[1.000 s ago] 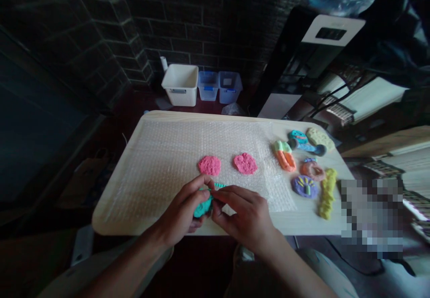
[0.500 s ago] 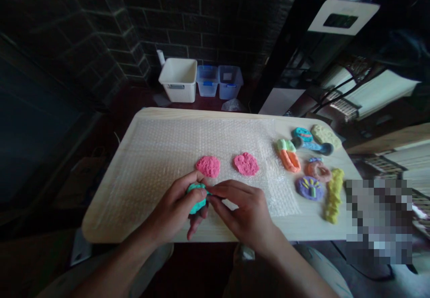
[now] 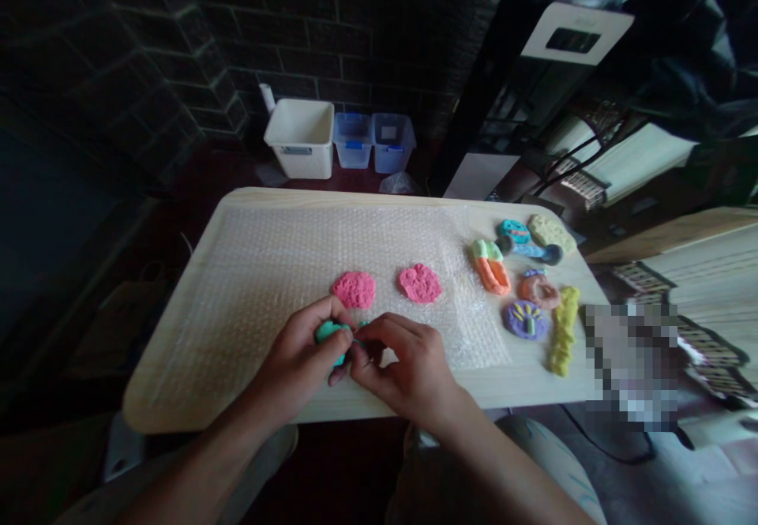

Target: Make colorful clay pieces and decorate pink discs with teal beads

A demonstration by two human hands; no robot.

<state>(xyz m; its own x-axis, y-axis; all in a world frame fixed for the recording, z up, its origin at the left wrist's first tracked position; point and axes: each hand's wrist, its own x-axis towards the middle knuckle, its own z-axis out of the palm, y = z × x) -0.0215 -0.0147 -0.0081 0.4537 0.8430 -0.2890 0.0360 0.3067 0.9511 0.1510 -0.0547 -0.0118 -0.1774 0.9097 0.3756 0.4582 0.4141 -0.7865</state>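
A lump of green modelling clay [image 3: 329,332] is held in my left hand [image 3: 302,347], with the thumb pressed over its top. My right hand [image 3: 406,359] meets it from the right, its thumb and fingertips pinched on the clay's edge, where a small green bit shows above the fingers. The fingers cover much of the lump. Just beyond the hands, a flattened pink clay piece [image 3: 355,290] and a second pink clay piece [image 3: 420,283] lie on bubble wrap [image 3: 260,272].
Finished-looking clay shapes line the table's [image 3: 178,418] right side: an orange and green one [image 3: 491,268], a purple disc [image 3: 525,320], a yellow strip [image 3: 564,331], a blue-grey dumbbell shape [image 3: 530,250]. A white bin [image 3: 302,142] and clear tubs [image 3: 392,146] stand beyond the far edge.
The view has shifted, so the table sits a little further left. My right fingers have curled in more, and a small green bit now shows above them. The left hand keeps its hold.
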